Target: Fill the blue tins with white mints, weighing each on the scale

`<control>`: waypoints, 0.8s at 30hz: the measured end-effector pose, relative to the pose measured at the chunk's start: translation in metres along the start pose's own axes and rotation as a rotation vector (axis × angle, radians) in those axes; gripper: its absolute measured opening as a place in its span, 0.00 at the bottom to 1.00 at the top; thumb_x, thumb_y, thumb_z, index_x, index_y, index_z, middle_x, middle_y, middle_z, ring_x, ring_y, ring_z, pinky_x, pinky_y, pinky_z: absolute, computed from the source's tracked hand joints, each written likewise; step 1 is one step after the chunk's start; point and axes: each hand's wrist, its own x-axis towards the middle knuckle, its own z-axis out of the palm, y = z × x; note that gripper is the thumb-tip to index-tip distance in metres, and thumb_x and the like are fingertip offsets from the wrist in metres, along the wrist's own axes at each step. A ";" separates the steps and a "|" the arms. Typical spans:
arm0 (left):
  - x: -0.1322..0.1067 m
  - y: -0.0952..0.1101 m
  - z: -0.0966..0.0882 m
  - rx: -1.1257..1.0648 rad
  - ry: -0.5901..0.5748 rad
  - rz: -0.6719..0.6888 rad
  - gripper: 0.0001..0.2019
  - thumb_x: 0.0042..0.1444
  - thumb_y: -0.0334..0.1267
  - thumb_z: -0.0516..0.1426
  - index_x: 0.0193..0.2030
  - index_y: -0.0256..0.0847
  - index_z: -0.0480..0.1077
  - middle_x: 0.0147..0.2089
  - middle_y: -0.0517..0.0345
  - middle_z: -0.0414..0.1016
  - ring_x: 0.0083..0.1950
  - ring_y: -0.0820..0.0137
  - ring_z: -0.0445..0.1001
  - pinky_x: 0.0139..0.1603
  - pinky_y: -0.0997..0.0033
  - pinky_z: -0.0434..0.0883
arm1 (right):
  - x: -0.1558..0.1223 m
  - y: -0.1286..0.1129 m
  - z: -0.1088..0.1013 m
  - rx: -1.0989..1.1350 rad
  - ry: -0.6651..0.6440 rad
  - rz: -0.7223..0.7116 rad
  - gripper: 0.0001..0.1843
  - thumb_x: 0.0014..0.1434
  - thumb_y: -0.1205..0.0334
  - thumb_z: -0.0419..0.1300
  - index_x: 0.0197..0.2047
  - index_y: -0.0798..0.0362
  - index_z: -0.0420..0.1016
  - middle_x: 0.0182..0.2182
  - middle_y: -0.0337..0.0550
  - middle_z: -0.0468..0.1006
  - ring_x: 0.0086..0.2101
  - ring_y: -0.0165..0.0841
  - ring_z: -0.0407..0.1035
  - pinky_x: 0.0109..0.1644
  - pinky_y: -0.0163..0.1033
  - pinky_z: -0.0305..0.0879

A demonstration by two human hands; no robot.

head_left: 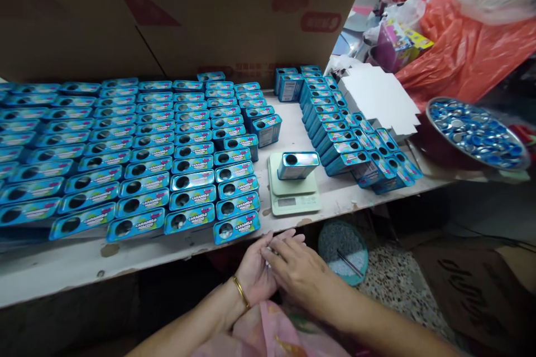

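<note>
My left hand (254,276), with a gold bangle at its wrist, is cupped palm up below the table's front edge. In its palm lie a few small white candies (267,263), partly hidden by fingers. Across that palm rests my right hand (304,273), its fingers bent down at the candies; whether it pinches any is hidden. Just beyond the hands, a pale green kitchen scale (293,204) bears one blue tin (298,166), upright, with a round hole in its top. The scale's reading is too faint to make out.
Rows of blue tins (142,201) cover the table's left; another group (330,128) stands right of the scale. Below the edge is a green tub (365,273) of white pieces with a metal tool (349,263). At right are white card (379,97) and a basin (431,139) of blue-and-silver lids.
</note>
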 end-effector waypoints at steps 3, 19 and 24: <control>0.001 -0.001 -0.001 0.015 0.005 -0.024 0.24 0.55 0.43 0.47 0.55 0.30 0.58 0.52 0.43 0.65 0.54 0.62 0.62 0.54 0.63 0.58 | -0.006 0.003 0.010 0.021 -0.048 0.037 0.22 0.53 0.69 0.53 0.52 0.54 0.58 0.45 0.46 0.65 0.46 0.36 0.58 0.49 0.41 0.59; 0.002 -0.002 0.000 -0.046 0.043 -0.062 0.10 0.54 0.36 0.49 0.33 0.31 0.68 0.26 0.56 0.71 0.30 0.75 0.71 0.37 0.75 0.67 | -0.006 0.024 0.015 0.105 0.021 -0.064 0.13 0.58 0.66 0.48 0.47 0.55 0.62 0.39 0.46 0.67 0.41 0.35 0.60 0.42 0.40 0.62; 0.005 0.000 0.006 -0.045 0.070 0.036 0.09 0.54 0.34 0.49 0.33 0.30 0.68 0.29 0.54 0.73 0.33 0.72 0.72 0.43 0.68 0.67 | 0.003 0.038 -0.003 0.304 0.184 -0.045 0.10 0.57 0.67 0.50 0.43 0.56 0.65 0.34 0.44 0.69 0.37 0.31 0.62 0.41 0.37 0.61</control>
